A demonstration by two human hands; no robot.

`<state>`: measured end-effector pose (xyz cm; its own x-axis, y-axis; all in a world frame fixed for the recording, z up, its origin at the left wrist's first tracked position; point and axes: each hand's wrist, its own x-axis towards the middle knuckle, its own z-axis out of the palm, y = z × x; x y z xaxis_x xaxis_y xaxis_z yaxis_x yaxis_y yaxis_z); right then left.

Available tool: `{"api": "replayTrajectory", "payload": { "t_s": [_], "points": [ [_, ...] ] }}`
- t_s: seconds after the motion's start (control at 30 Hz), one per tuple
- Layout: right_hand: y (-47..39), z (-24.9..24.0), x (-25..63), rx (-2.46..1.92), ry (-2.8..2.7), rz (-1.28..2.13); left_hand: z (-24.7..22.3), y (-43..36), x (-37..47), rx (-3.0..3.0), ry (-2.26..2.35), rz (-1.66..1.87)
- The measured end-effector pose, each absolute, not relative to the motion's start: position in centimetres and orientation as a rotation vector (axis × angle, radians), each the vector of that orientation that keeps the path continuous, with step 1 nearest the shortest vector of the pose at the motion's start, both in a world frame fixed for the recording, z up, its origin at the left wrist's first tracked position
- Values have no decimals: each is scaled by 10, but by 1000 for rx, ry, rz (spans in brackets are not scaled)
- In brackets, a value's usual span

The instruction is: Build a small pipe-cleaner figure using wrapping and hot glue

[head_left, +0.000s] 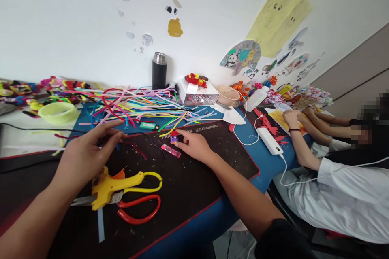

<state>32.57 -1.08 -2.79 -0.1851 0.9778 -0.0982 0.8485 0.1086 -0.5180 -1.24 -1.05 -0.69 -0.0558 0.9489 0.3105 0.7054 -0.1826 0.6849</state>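
My right hand [196, 145] pinches a small purple and red figure [174, 137] between thumb and fingers, just above the black desk mat [206, 178]. Beside it lies a pink lighter [171, 151]. My left hand [88, 151] hovers over the mat's left part with its fingers loosely apart, and nothing clearly shows in them. Dark red fuzzy strands [138, 150] lie close to its fingertips. Below the left hand rests a yellow glue gun [105, 188], partly over scissors [139, 210] with a red and a yellow handle loop. A pale strip [101, 226] sticks out under the gun.
Many coloured pipe cleaners [136, 103] spread along the back, near a green box [148, 126], a black thermos [159, 71] and a white drawer box [197, 93]. A yellow-green ring [58, 112] stands left. To the right are a white power bank [270, 141] and a seated person [349, 194].
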Motion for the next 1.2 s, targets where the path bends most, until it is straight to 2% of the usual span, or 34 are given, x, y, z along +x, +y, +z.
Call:
{"api": "replayTrajectory", "payload": {
  "t_s": [0.37,0.67,1.2],
  "points": [
    [-11,-23,324,-1815,-2128,705,-11,-12,-16,1850,1757,1183],
    [-11,-20,321,-1813,-2113,696,13,-14,-11,1352,1537,1702],
    [-22,-42,332,-1597,-1776,683,17,-17,-13,1391,1510,1662]
  ]
}}
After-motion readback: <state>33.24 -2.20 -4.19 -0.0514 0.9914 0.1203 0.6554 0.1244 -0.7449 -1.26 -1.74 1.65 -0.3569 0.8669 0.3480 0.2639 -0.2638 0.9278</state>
